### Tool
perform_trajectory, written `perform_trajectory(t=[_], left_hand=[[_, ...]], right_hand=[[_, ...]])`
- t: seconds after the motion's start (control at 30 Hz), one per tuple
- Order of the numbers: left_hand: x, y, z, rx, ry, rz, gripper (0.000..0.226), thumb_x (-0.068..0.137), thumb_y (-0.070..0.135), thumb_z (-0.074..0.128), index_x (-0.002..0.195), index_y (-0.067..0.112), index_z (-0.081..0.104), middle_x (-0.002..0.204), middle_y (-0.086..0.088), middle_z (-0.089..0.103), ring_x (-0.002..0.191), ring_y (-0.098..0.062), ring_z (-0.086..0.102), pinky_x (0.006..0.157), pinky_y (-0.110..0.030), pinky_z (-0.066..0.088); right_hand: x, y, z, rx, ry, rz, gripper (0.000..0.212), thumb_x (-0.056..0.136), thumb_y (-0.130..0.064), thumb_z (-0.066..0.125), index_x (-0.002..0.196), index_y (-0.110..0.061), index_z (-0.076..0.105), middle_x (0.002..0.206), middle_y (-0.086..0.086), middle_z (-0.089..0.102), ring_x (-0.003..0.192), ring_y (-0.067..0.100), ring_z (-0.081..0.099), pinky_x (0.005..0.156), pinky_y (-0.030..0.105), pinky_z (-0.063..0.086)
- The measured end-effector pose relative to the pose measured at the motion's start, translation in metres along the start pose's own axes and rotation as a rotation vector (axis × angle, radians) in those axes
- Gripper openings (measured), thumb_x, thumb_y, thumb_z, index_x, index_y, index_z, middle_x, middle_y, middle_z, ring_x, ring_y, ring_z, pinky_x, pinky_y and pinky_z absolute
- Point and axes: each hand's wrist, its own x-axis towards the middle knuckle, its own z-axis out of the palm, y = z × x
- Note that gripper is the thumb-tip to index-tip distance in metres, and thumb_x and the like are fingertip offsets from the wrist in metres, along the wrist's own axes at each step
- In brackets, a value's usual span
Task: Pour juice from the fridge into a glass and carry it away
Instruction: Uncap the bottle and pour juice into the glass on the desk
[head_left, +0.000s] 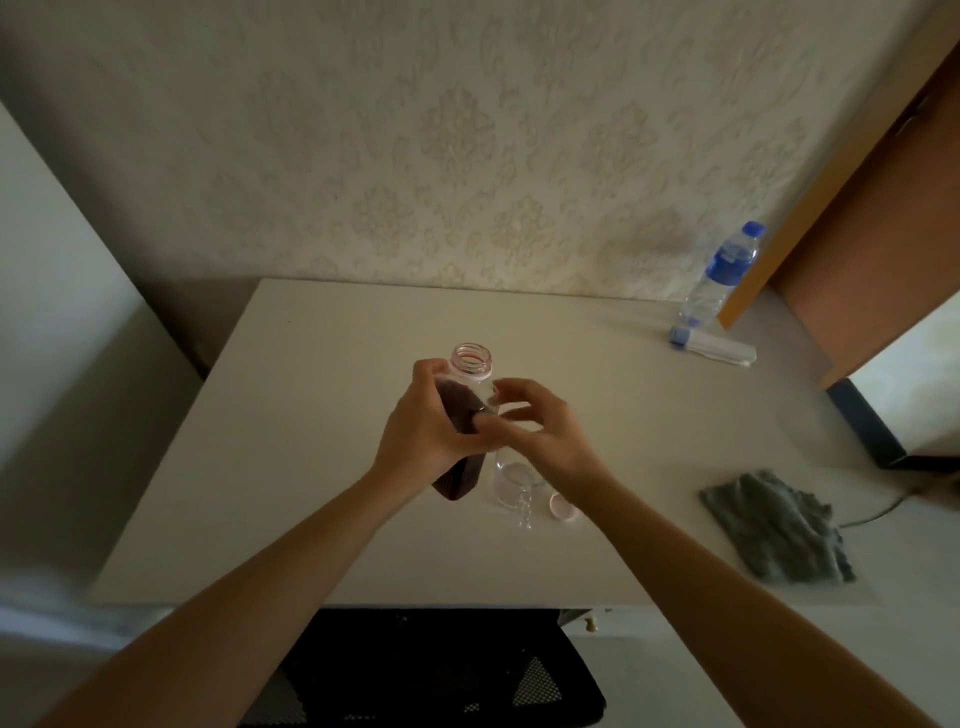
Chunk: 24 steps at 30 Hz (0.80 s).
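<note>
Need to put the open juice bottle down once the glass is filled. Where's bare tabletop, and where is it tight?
Bare: the table's left half, left of the juice bottle, and the back strip along the wall. Crowded: right beside the bottle, the glass and cap; far right corner, water bottle; near right, grey cloth.

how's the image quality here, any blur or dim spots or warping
Head view: dim, flat light with a brighter patch at the right edge; the wide lens bows the table edges; the lower-left corner smears; the clear glass is hard to make out beside the juice bottle; the right hand fingers look slightly soft.
</note>
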Motion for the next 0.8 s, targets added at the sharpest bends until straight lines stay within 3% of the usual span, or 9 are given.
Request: perform_trajectory(t=[0.1,0.23,0.3,0.4,0.5,0.57,0.63,0.73,0.8], left_hand=[[0.000,0.003,0.001,0.045,0.025,-0.006,0.092,0.058,0.042,0.087,0.127,0.015,0.033,0.109,0.006,0.054,0.089,-0.011,0.058,0.060,-0.010,0.041],[-0.003,-0.006,-0.008,0.042,-0.119,0.056,0.099,0.053,0.036,0.090,0.128,0.026,0.026,0.126,0.000,0.054,0.106,-0.017,0.060,0.082,-0.025,0.052],[-0.003,-0.011,-0.021,-0.036,-0.235,0.039,0.095,0.058,0.027,0.090,0.128,0.031,0.026,0.129,0.004,0.049,0.113,-0.015,0.056,0.086,-0.024,0.051],[0.000,-0.024,-0.037,-0.065,-0.325,0.006,0.076,0.066,0.019,0.086,0.127,0.030,0.042,0.129,0.009,0.055,0.119,-0.013,0.054,0.094,-0.035,0.051],[0.002,-0.032,-0.041,-0.082,-0.295,-0.013,0.067,0.062,0.018,0.088,0.120,0.027,0.055,0.118,0.009,0.065,0.114,-0.013,0.060,0.098,-0.048,0.051],[0.000,-0.035,-0.039,-0.077,-0.230,-0.015,0.063,0.060,0.016,0.089,0.115,0.024,0.058,0.113,0.008,0.068,0.110,-0.014,0.062,0.095,-0.047,0.053],[-0.004,-0.040,-0.039,-0.074,-0.159,-0.024,0.064,0.053,0.022,0.090,0.110,0.026,0.060,0.108,0.009,0.069,0.106,-0.013,0.063,0.093,-0.046,0.053],[-0.007,-0.050,-0.042,-0.031,-0.089,-0.069,0.068,0.040,0.044,0.082,0.104,0.038,0.060,0.101,0.019,0.069,0.100,-0.007,0.065,0.091,-0.043,0.054],[-0.006,-0.055,-0.044,0.020,-0.073,-0.089,0.070,0.037,0.051,0.079,0.104,0.040,0.060,0.100,0.018,0.070,0.098,-0.008,0.067,0.090,-0.042,0.054]], right_hand=[[0.005,-0.017,0.012,-0.110,0.027,-0.026,0.051,0.069,-0.046,0.074,0.112,-0.022,0.060,0.101,-0.008,0.067,0.084,0.008,0.064,0.071,0.024,0.057],[0.006,-0.020,0.015,-0.225,0.112,-0.112,0.043,0.065,-0.041,0.077,0.100,-0.019,0.066,0.090,-0.006,0.071,0.074,0.007,0.065,0.065,0.025,0.057],[0.006,-0.017,0.012,-0.238,0.080,-0.152,0.041,0.067,-0.034,0.076,0.104,-0.020,0.066,0.094,-0.006,0.071,0.079,0.008,0.064,0.070,0.024,0.056],[0.009,-0.009,0.007,-0.198,-0.022,-0.190,0.045,0.070,-0.025,0.077,0.112,-0.018,0.063,0.103,-0.004,0.070,0.090,0.008,0.064,0.078,0.021,0.054],[0.010,-0.004,0.009,-0.097,-0.124,-0.187,0.049,0.072,-0.019,0.076,0.118,-0.019,0.059,0.110,-0.005,0.067,0.099,0.009,0.063,0.078,0.016,0.053],[0.008,0.005,0.011,0.010,-0.157,-0.131,0.054,0.072,-0.021,0.077,0.121,-0.023,0.055,0.115,-0.008,0.063,0.104,0.007,0.061,0.082,0.019,0.054],[0.003,0.022,0.009,0.061,-0.067,-0.033,0.053,0.071,-0.033,0.076,0.119,-0.026,0.056,0.115,-0.008,0.062,0.102,0.008,0.061,0.082,0.024,0.055],[-0.012,0.068,0.004,-0.017,0.247,0.200,0.021,0.074,-0.039,0.072,0.092,-0.027,0.068,0.093,-0.002,0.069,0.084,0.017,0.066,0.074,0.035,0.056],[-0.021,0.101,0.004,-0.171,0.316,0.392,0.019,0.076,-0.035,0.069,0.079,-0.017,0.070,0.078,0.000,0.068,0.069,0.017,0.063,0.066,0.034,0.051]])
